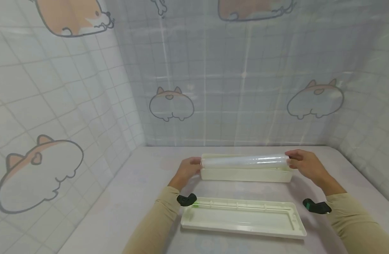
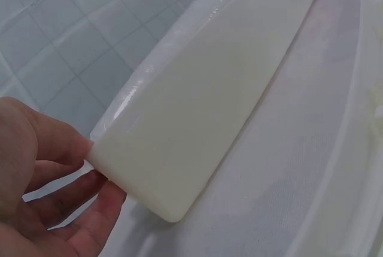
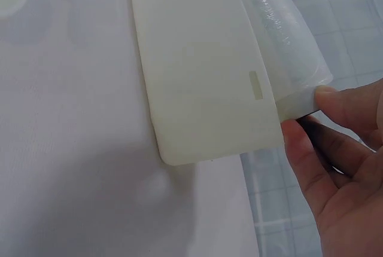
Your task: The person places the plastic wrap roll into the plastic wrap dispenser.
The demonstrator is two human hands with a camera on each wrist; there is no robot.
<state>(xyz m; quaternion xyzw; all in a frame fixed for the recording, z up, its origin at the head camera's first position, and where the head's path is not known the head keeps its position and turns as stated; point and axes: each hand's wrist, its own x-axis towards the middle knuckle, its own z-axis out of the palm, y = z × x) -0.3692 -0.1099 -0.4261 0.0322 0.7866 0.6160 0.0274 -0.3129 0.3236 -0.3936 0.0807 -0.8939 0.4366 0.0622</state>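
A clear roll of plastic wrap lies along the top of a long cream plastic box, its right end raised above the box rim. My right hand pinches that raised end between thumb and fingers, as the right wrist view shows up close. At the other end, my left hand grips the box's left end, thumb at the upper corner and fingertips against the end wall. The roll's left tip is partly hidden there. In front lies the long cream lid, its hollow inner side up.
The pale table meets a grey gridded curtain with dog drawings behind the box. Similar sheeting rises along the left and right sides. Black wrist camera mounts sit close to the lid's ends.
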